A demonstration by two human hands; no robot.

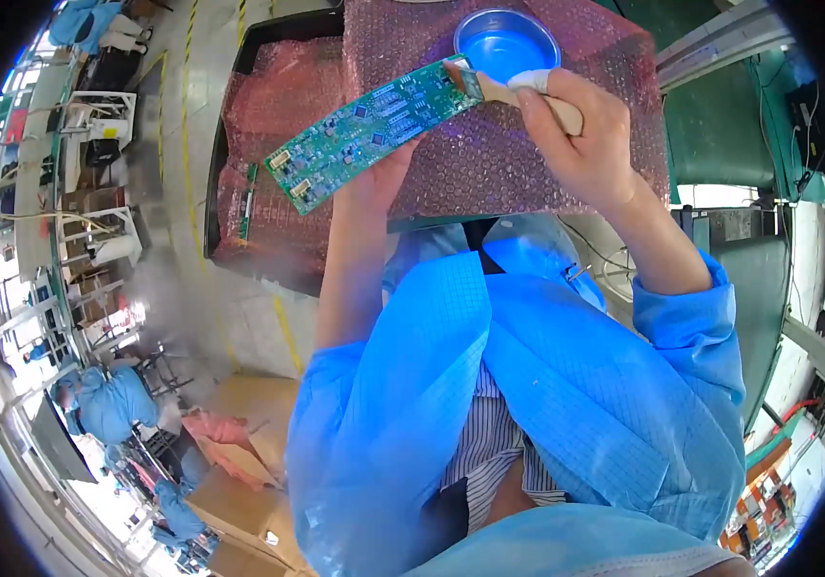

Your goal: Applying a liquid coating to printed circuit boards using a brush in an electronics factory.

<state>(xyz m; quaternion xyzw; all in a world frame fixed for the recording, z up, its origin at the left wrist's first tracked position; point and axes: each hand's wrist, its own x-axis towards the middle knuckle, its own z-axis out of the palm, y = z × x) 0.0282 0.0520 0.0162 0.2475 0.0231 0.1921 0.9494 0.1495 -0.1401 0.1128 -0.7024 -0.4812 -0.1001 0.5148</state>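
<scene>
A long green circuit board (374,133) is held tilted over the bubble wrap, its right end raised toward the bowl. My left hand (391,181) grips it from beneath, with most fingers hidden behind the board. My right hand (590,139) is closed round the wooden handle of a flat brush (497,91). The bristles touch the board's right end. A white cover wraps a fingertip of that hand. Just beyond the brush stands a round metal bowl (470,29) whose inside looks blue, seemingly with liquid in it.
Pink bubble wrap (451,178) covers the work surface. A black tray (212,207), lined with the same wrap, lies to the left with another green board (247,202) at its edge. Cardboard boxes (239,510) stand lower left. A metal rail (720,43) runs at upper right.
</scene>
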